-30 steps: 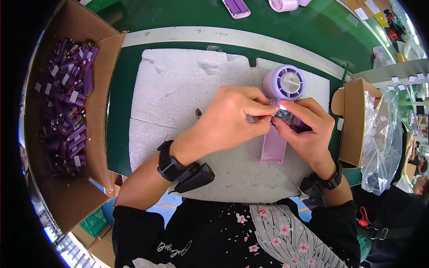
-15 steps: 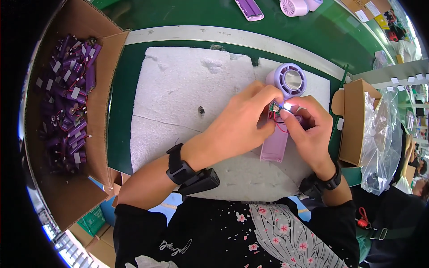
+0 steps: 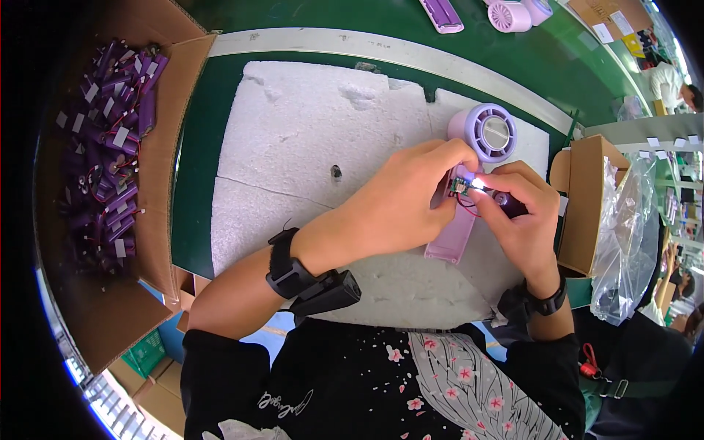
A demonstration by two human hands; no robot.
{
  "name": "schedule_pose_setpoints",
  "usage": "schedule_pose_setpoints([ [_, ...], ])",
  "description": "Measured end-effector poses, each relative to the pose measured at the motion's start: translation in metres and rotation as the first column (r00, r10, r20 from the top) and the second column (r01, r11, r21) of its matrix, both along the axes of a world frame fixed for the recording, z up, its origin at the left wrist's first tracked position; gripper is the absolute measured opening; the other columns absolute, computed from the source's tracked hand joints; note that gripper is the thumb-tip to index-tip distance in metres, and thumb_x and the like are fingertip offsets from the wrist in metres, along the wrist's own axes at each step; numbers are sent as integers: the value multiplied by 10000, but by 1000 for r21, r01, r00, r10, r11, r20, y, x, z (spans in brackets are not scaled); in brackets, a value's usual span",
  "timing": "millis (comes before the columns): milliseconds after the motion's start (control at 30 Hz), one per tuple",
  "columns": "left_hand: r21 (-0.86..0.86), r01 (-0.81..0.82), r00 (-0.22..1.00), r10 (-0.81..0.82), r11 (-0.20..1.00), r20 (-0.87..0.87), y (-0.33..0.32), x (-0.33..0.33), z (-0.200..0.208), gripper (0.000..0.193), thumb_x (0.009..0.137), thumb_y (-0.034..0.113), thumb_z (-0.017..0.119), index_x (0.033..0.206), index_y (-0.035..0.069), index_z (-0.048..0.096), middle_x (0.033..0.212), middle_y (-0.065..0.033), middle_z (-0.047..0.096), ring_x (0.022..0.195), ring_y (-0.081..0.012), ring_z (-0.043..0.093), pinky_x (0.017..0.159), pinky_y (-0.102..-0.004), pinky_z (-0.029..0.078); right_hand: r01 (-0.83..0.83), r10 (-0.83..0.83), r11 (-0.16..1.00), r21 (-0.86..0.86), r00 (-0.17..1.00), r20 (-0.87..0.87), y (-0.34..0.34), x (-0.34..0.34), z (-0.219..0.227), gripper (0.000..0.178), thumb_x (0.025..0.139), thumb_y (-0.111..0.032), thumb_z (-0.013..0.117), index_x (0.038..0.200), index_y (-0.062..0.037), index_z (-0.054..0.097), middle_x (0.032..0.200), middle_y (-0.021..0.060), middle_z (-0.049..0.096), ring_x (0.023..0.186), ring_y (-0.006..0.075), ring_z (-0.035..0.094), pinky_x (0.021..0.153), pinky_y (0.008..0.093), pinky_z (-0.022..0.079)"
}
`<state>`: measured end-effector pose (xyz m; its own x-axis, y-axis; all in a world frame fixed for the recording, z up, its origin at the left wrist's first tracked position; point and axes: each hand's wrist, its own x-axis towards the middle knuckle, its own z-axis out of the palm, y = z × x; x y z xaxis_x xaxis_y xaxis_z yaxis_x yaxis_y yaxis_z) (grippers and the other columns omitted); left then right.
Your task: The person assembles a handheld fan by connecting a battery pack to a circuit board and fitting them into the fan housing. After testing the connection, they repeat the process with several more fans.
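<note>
A lilac handheld fan lies on the white foam board, its round grille head at the far end and its open handle shell toward me. My left hand pinches a small green circuit board at the top of the handle, thumb and forefinger closed on it. Thumb and forefinger of my right hand meet at the board's right edge, where a bright white light glows; what they pinch is hidden. Under the right fingers sits a purple cylindrical battery. Red and black wires run below the board.
A cardboard box of purple wired batteries stands at the left. At the right is a smaller carton with clear plastic bags. Beyond a pale rail lie a purple shell and another fan.
The whole view has shifted slightly. Both hands stay at the circuit board, and the right fingers have shifted a little, showing more of the battery. The light is lit in both frames.
</note>
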<state>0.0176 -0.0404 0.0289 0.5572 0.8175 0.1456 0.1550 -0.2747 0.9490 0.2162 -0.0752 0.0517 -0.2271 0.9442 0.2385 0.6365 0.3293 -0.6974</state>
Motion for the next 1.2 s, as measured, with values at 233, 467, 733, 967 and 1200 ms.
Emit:
schedule_pose_setpoints([
  [233, -38, 14, 1000, -14, 999, 2, 0, 0, 3, 356, 757, -57, 641, 1085, 51, 551, 964, -91, 647, 803, -223, 642, 748, -338, 530, -7, 1, 997, 75, 997, 71, -3, -4, 1, 212, 742, 15, 769, 947, -5, 720, 868, 93, 658, 680, 149, 612, 583, 250, 479],
  [467, -95, 20, 1000, -21, 995, -12, 2, -1, 5, 352, 765, -61, 638, 1089, 45, 547, 982, -90, 646, 841, -217, 649, 790, -335, 538, 16, -29, 994, 108, 993, 115, -3, -6, 2, 211, 747, 18, 765, 952, 0, 719, 872, 96, 659, 673, 162, 623, 577, 258, 487],
  [733, -187, 46, 999, -50, 981, -16, 5, -4, 7, 348, 792, -45, 639, 1117, 41, 550, 1034, -74, 635, 890, -194, 645, 834, -328, 537, -11, -10, 991, 136, 988, 151, -4, -6, 3, 210, 760, 11, 763, 966, 1, 726, 867, 99, 657, 667, 169, 623, 577, 264, 492],
  [967, -261, 53, 998, -41, 964, 52, 10, -6, 5, 245, 870, -36, 607, 1111, 1, 626, 1004, -75, 676, 907, -160, 661, 840, -316, 534, -25, -3, 992, 125, 975, 221, -4, -9, 6, 196, 775, -2, 760, 967, 8, 721, 840, 102, 652, 648, 171, 616, 565, 265, 484],
  [1200, -81, 59, 998, -62, 995, -31, 15, -7, 8, 228, 868, -25, 619, 1058, 48, 721, 1019, -137, 698, 902, -242, 691, 800, -331, 540, 136, -133, 990, -21, 985, 109, 0, -9, 8, 145, 764, -59, 789, 825, -10, 667, 802, 89, 647, 575, 176, 616, 522, 286, 476],
])
